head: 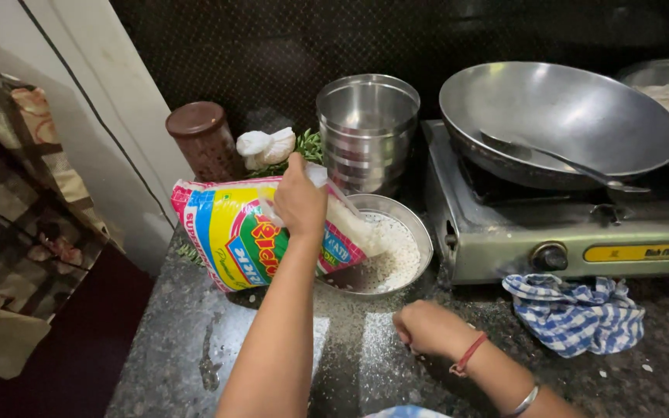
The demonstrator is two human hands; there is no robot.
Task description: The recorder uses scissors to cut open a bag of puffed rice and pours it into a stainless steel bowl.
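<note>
Head cam: left hand (300,203) fingers clamped on rice bag (234,236), right hand (427,327) fisted on granite counter (195,348)

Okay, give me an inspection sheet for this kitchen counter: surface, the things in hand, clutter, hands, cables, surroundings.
Surface: dark speckled stone counter, white grains scattered near the front.
Things in hand: colourful rice bag tipped on its side, grains spilling into the steel bowl.
Clutter: blue checked cloth, brown-lidded jar, stacked steel pots, white bundle on greens.
Hands: left hand grips the bag near its opened end; right hand rests closed on the counter, holding nothing visible.
Cables: thin dark cable down the white wall.
Surroundings: gas stove carrying a wok with a ladle; patterned fabric at left.
</note>
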